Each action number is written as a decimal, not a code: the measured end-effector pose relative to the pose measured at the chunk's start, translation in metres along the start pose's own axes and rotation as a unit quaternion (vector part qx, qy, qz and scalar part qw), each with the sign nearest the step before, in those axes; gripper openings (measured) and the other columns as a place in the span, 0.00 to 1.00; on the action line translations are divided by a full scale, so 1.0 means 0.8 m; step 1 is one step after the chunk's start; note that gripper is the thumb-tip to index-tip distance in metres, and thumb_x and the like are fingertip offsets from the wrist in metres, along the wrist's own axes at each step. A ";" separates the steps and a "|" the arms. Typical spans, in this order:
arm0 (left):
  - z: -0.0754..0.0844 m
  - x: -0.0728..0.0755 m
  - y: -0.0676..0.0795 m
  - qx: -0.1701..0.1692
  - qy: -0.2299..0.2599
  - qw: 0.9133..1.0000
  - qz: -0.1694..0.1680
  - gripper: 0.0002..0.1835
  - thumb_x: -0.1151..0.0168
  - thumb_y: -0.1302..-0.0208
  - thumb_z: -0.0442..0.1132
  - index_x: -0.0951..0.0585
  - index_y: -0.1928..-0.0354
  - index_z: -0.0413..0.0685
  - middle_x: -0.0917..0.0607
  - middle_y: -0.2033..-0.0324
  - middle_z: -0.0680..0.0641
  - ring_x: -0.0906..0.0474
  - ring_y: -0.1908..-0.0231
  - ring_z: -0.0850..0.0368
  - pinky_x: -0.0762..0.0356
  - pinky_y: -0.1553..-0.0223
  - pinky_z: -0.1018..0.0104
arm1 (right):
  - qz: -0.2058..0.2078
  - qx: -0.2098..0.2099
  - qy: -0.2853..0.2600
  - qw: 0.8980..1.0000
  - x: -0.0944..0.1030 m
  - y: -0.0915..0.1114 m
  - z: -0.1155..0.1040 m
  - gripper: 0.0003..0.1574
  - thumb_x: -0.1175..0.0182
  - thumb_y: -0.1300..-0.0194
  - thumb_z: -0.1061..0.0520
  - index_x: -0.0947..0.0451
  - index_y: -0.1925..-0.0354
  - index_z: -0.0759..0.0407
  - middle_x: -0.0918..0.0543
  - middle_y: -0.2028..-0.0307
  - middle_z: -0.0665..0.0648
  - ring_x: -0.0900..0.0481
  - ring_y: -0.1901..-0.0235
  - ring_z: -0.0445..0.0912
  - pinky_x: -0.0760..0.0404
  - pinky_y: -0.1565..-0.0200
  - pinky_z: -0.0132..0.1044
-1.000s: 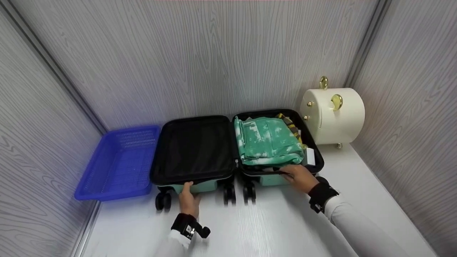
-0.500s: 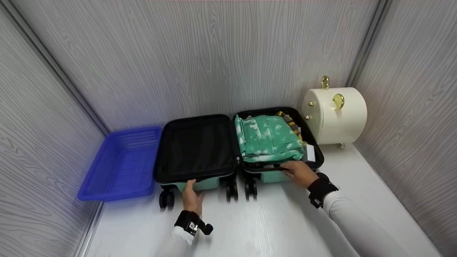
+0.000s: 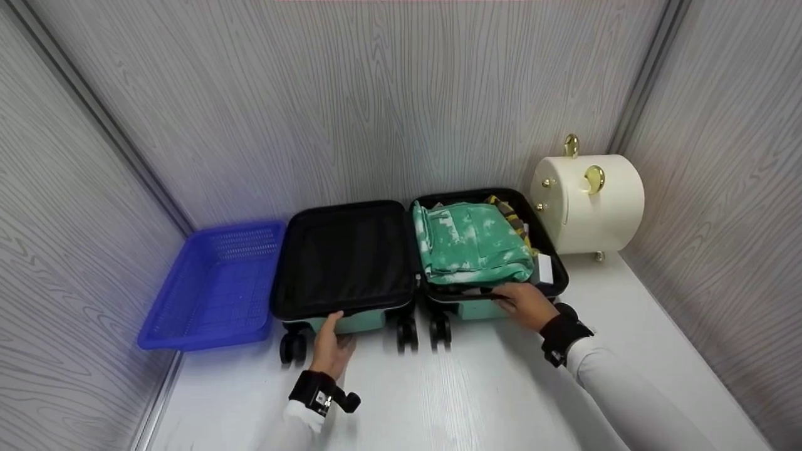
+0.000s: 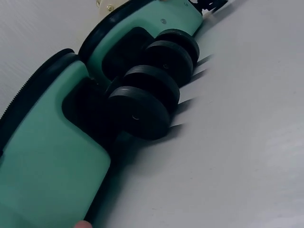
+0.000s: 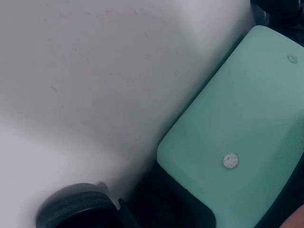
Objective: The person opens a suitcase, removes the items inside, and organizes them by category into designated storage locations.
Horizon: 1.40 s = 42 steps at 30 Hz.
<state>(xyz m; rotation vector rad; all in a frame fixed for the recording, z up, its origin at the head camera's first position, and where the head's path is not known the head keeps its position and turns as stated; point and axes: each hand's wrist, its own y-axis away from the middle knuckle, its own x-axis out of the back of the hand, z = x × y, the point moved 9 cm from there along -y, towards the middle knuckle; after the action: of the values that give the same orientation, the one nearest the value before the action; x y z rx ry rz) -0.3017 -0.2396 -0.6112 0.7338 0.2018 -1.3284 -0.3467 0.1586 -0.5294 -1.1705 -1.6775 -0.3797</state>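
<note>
An open mint-green suitcase (image 3: pixel 369 322) lies in two halves with its wheels toward me. My left hand (image 3: pixel 332 351) grips the front of the black-lined left half, thumb up on the shell and fingers low underneath. One fingertip (image 4: pixel 83 224) shows at the shell's lower edge in the left wrist view. My right hand (image 3: pixel 525 305) grips the front rim of the right half, fingers curled over it. A folded green-and-white tie-dye garment (image 3: pixel 476 241) fills most of that half. Beside it lie a yellow-and-dark striped cloth (image 3: pixel 509 219) and a white-and-grey box (image 3: pixel 544 269).
A blue plastic basket (image 3: pixel 225 300) stands close to the suitcase's left side. At the right, a cream drum-shaped case (image 3: pixel 595 207) with gold fittings stands by the wall. Black caster wheels (image 3: pixel 407 335) stick out toward me, and wood-grain panels (image 3: pixel 376 100) enclose the white surface.
My left wrist has swung slightly left while the hand stays at the suitcase front. The right hand keeps its grip on the rim. The whole view has shifted a little.
</note>
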 end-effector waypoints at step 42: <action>0.269 0.238 0.046 -0.097 -0.306 0.842 0.434 0.59 0.40 0.25 0.57 0.65 0.16 0.27 0.59 0.17 0.29 0.64 0.15 0.37 0.59 0.13 0.51 | 0.020 -0.021 -0.018 0.999 -0.001 0.002 0.002 0.07 0.31 0.27 0.64 0.10 0.53 0.63 0.08 0.58 0.60 0.10 0.54 0.59 0.13 0.49 0.57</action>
<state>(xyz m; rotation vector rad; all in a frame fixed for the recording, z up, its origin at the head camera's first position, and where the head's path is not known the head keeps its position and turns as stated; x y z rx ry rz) -0.2754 -0.5176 -0.5349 0.1338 -0.4708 -0.5869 -0.3465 0.1600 -0.5308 -1.2473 -1.6813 -0.3722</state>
